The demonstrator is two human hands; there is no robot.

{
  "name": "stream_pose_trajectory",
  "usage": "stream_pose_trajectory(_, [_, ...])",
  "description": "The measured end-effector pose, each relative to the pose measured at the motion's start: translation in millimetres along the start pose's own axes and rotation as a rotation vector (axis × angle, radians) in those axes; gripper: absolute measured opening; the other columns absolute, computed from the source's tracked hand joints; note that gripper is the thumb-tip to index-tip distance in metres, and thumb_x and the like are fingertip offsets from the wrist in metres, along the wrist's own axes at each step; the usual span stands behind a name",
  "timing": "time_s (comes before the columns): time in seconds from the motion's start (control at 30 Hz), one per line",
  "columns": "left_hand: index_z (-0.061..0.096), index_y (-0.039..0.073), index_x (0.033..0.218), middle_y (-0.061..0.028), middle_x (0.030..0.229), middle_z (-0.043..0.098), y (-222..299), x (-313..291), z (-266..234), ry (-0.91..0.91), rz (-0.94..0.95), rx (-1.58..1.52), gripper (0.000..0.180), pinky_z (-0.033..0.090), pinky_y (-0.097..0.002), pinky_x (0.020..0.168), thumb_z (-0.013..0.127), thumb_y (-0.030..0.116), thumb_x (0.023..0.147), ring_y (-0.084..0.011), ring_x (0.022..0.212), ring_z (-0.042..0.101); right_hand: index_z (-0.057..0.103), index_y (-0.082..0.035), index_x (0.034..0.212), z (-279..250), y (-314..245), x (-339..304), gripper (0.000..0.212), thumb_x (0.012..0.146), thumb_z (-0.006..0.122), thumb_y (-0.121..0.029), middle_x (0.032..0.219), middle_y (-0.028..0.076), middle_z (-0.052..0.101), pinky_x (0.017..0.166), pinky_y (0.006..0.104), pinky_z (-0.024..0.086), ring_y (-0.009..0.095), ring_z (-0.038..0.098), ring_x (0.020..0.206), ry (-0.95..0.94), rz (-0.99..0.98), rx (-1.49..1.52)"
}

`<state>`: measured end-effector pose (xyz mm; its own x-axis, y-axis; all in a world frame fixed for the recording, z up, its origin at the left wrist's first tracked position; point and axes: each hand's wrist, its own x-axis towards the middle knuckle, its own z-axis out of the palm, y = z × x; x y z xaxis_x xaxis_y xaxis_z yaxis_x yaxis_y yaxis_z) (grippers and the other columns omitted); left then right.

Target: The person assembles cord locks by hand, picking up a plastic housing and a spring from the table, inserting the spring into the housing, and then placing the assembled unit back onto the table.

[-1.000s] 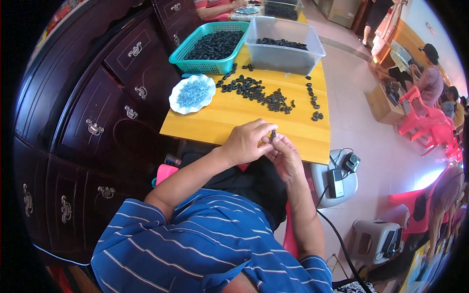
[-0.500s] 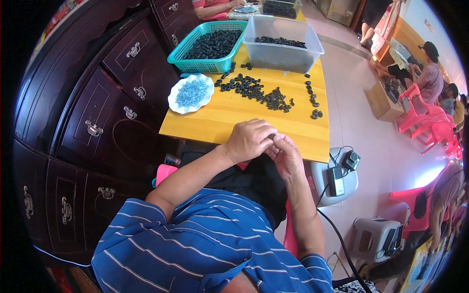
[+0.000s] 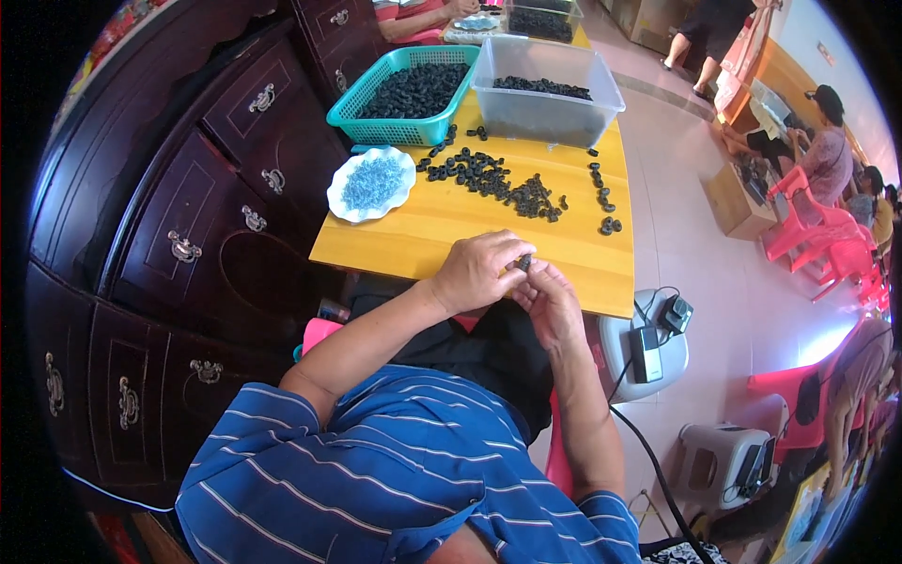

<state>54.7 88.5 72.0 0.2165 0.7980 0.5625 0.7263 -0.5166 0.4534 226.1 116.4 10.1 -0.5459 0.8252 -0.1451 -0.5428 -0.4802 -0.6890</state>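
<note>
My left hand (image 3: 481,273) and my right hand (image 3: 552,299) meet just past the near edge of the yellow table (image 3: 404,246). Between their fingertips is a small black part (image 3: 525,263), pinched from both sides; its exact kind is too small to make out. Farther in on the tabletop lie a loose spread of black ring-like parts (image 3: 477,176) and a heap of smaller dark pieces (image 3: 534,199). To the left, a white wavy-rimmed plate (image 3: 402,199) holds many tiny clear bluish pieces (image 3: 373,181).
A teal basket (image 3: 395,132) and a clear plastic bin (image 3: 554,124), both holding black parts, stand at the back. Black parts line the right edge (image 3: 601,183). Dark drawers (image 3: 235,155) flank the left. A grey stool (image 3: 658,362) bears wired devices. Other people are beyond.
The small black part shows more between my fingertips, and my fingers have shifted slightly. The view has tilted a little. A person in the background has stepped leftward.
</note>
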Motion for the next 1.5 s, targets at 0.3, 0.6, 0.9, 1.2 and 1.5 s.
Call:
stream_pose_trajectory(0.3, [0.069,0.002,0.102,-0.0133,0.093,0.070,-7.8,-1.3,1.6,-0.016,0.116,-0.002,0.024,0.056,-0.0380,0.071,0.074,0.014,0.081,-0.0294,0.080,0.070,0.068,-0.007,0.113,0.0,0.5,-0.9,0.019,0.101,0.061,-0.022,0.104,0.003,0.073,0.083,0.0281,0.053,0.011,0.068,0.091,0.000,0.007,-0.012])
stream_pose_trajectory(0.6, [0.069,0.003,0.098,-0.0119,0.091,0.070,-7.9,-1.4,0.6,-0.078,0.038,-0.030,0.020,0.056,-0.0378,0.072,0.073,0.014,0.082,-0.0292,0.082,0.070,0.067,-0.006,0.112,1.8,0.9,-1.2,0.019,0.100,0.063,-0.021,0.103,0.004,0.072,0.084,0.0282,0.054,0.011,0.068,0.092,-0.007,0.012,-0.035])
stream_pose_trajectory(0.9, [0.069,0.003,0.097,-0.0118,0.090,0.071,-10.3,-3.9,0.6,-0.074,0.076,-0.045,0.020,0.056,-0.0375,0.072,0.075,0.015,0.081,-0.0286,0.081,0.070,0.066,-0.005,0.112,2.5,0.4,-2.6,0.021,0.102,0.060,-0.023,0.102,0.004,0.072,0.085,0.0268,0.054,0.012,0.068,0.088,-0.011,0.027,-0.070])
stream_pose_trajectory(1.2, [0.068,0.002,0.101,-0.0131,0.093,0.069,-10.7,-9.8,2.7,-0.095,-0.048,-0.121,0.025,0.056,-0.0364,0.068,0.076,0.014,0.081,-0.0266,0.076,0.070,0.068,-0.008,0.106,4.8,3.0,-1.0,0.015,0.098,0.066,-0.021,0.093,-0.001,0.068,0.079,0.0253,0.051,0.007,0.061,0.080,0.036,0.039,-0.091])
stream_pose_trajectory(1.5, [0.069,0.004,0.098,-0.0119,0.090,0.070,-12.4,-9.9,-1.4,-0.103,-0.006,-0.083,0.022,0.055,-0.0371,0.069,0.076,0.014,0.080,-0.0273,0.079,0.070,0.068,-0.008,0.103,7.2,1.3,-3.0,0.013,0.098,0.066,-0.021,0.085,-0.003,0.064,0.074,0.0249,0.050,0.007,0.058,0.074,0.034,0.052,-0.098])
